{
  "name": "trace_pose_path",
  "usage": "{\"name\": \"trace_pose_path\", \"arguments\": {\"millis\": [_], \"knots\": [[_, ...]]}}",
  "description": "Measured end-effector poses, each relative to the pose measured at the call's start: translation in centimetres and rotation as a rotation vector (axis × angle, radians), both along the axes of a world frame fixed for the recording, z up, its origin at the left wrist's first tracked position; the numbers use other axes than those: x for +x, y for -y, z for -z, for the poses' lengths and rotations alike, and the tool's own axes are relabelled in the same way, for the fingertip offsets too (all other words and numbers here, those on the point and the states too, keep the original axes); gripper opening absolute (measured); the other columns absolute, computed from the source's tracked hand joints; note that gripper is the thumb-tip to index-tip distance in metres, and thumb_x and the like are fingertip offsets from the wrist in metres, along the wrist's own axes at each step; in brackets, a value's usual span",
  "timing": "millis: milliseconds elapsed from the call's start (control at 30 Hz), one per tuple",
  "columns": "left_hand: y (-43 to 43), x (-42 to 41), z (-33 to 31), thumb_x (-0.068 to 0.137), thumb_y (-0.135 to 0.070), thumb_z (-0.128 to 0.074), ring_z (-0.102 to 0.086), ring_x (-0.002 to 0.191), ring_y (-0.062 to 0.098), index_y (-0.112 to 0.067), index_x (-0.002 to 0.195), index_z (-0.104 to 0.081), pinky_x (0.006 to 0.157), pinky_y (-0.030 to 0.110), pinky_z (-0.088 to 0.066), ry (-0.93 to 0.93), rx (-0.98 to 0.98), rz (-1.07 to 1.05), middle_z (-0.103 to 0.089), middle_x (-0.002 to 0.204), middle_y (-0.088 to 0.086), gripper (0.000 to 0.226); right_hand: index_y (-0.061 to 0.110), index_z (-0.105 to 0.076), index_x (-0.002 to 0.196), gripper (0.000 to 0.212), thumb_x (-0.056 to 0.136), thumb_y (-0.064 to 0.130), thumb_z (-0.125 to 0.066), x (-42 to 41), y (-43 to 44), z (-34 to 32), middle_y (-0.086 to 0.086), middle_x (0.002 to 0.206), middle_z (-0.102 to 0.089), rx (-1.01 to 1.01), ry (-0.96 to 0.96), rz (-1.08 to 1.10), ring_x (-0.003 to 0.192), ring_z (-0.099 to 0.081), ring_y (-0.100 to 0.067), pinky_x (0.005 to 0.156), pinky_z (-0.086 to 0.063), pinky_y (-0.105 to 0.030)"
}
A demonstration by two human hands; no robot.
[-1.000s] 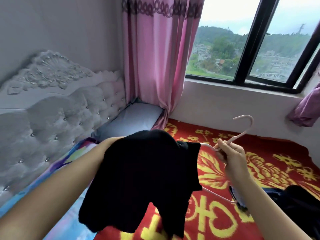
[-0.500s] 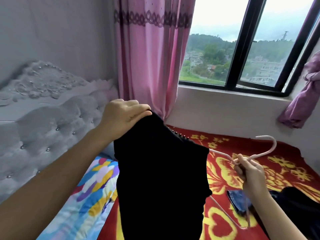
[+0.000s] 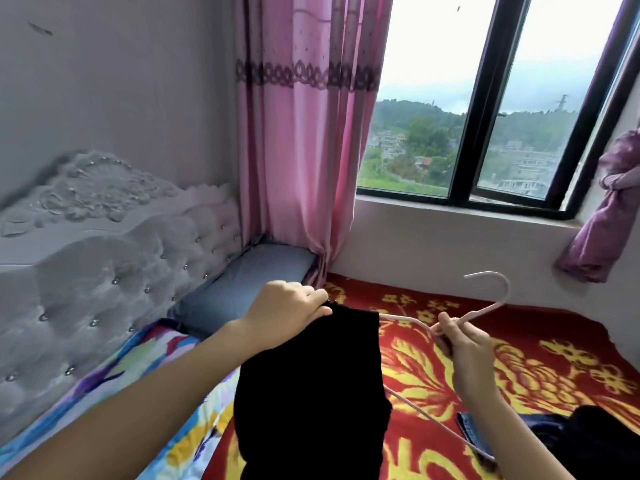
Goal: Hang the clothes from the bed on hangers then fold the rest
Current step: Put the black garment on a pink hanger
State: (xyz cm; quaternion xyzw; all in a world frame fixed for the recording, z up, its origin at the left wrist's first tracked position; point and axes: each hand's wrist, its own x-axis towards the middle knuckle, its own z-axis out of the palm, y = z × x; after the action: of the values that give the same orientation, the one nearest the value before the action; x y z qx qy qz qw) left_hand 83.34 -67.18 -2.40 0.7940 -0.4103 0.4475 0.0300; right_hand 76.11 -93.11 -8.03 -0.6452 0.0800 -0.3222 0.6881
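Above the red blanket [image 3: 540, 386] hangs the black garment [image 3: 311, 393], hiding one arm of the pink hanger [image 3: 485, 310]. On the blanket lie dark clothes [image 3: 595, 441]. The right hand [image 3: 467, 344] grips the hanger's neck; the left hand [image 3: 287, 313] pinches the garment's top.

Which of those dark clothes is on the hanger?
The black garment that the left hand pinches up at centre; the pink hanger, gripped by the right hand, runs into it. The other dark clothes lie on the red blanket.
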Motion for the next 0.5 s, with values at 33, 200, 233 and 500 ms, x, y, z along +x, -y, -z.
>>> {"name": "trace_pose_path", "arguments": {"millis": [33, 200, 233, 500], "knots": [[0.1, -0.2, 0.2, 0.084, -0.038, -0.042, -0.052, 0.039, 0.015, -0.014, 0.057, -0.057, 0.036, 0.018, -0.032, 0.004, -0.018, 0.026, -0.049, 0.045, -0.003, 0.039, 0.006, -0.060, 0.056, 0.037, 0.092, 0.010, -0.054, 0.0, -0.2, -0.6, 0.007, 0.041, -0.045, -0.023, -0.004, -0.006, 0.038, -0.034, -0.002, 0.038, -0.029, -0.012], [1.3, -1.3, -0.1, 0.085, -0.036, -0.043, -0.051, 0.037, 0.019, -0.008, 0.062, -0.056, 0.031, 0.020, -0.036, -0.044, -0.068, 0.138, -0.051, 0.047, -0.002, 0.038, 0.010, -0.059, 0.059, 0.037, 0.095, 0.017, -0.051, 0.0, -4.1, -3.3, 0.007, 0.042, -0.047, -0.253, -0.058, -0.006, 0.043, -0.039, -0.004, 0.054, -0.034, -0.029], [1.6, -1.6, -0.1, 0.085, -0.036, -0.043, -0.051, 0.036, 0.020, -0.008, 0.062, -0.056, 0.031, 0.021, -0.037, -0.051, -0.078, 0.148, -0.052, 0.047, -0.002, 0.039, 0.008, -0.060, 0.062, 0.038, 0.096, 0.022, -0.049, -0.3, -5.3, -3.1, 0.007, 0.045, -0.050, -0.288, -0.077, -0.001, 0.046, -0.042, -0.007, 0.056, -0.036, -0.035], [1.8, -2.8, 0.1, 0.086, -0.037, -0.041, -0.055, 0.039, 0.024, -0.006, 0.068, -0.061, 0.033, 0.022, -0.037, -0.053, -0.122, 0.139, -0.057, 0.051, 0.001, 0.042, 0.014, -0.062, 0.074, 0.067, 0.086, 0.070, -0.028, 0.2, -10.5, -4.7, -0.018, 0.096, -0.062, -0.362, -0.063, -0.231, 0.071, -0.055, -0.021, 0.062, -0.042, -0.034]]}}
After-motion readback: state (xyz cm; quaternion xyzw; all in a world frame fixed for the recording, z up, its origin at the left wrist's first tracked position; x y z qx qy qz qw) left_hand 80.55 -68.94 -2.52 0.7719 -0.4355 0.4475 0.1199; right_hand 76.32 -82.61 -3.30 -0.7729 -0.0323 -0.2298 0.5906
